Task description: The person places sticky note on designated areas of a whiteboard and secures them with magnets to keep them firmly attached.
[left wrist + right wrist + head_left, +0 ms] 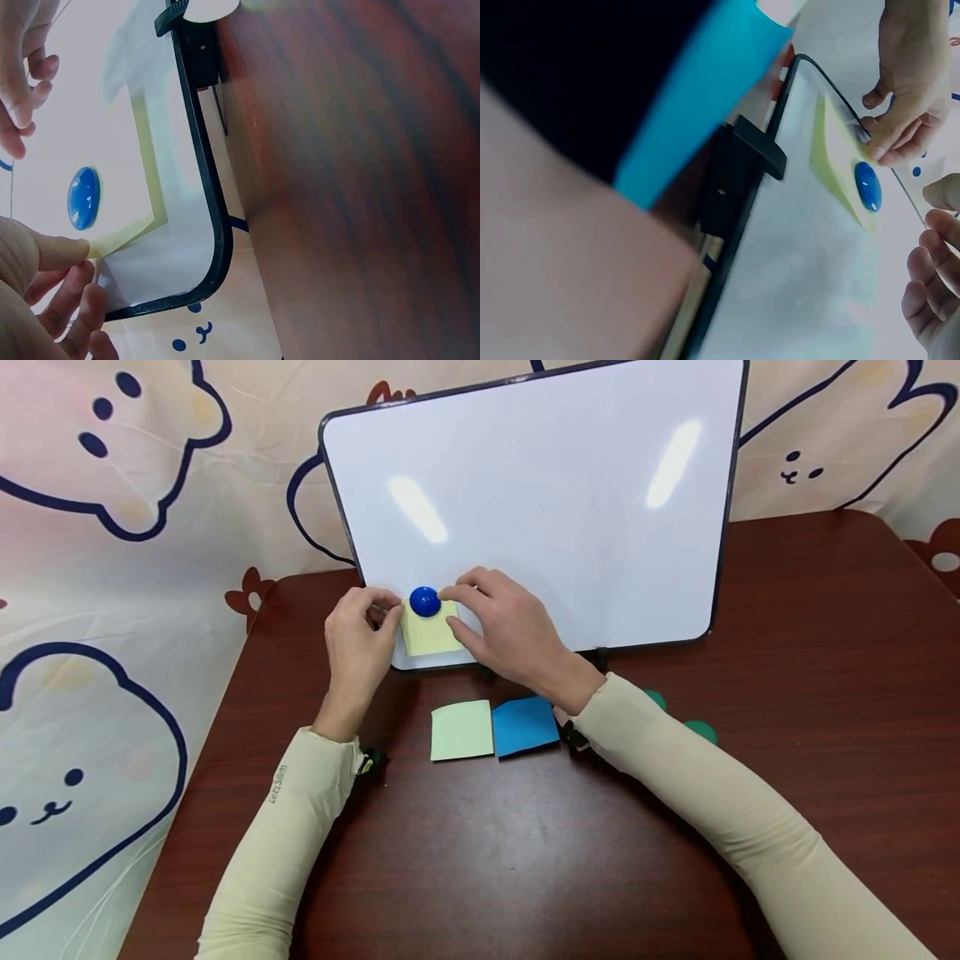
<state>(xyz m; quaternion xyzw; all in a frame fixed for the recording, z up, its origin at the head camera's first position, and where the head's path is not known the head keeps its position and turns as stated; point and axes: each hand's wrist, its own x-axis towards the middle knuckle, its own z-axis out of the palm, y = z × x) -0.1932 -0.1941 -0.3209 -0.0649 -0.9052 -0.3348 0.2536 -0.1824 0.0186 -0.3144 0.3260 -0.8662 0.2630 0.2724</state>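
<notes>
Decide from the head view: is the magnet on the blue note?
No, the magnet sits on the yellow note on the board.

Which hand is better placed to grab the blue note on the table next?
Probably the right hand: it looks empty and is nearer the blue note, while the left hand pinches the yellow note.

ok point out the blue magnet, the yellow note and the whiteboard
Blue magnet [425, 602], head view, middle of its domed face
Yellow note [432, 636], head view, paper just below the magnet
Whiteboard [543, 518], head view, bare surface near its middle
</notes>
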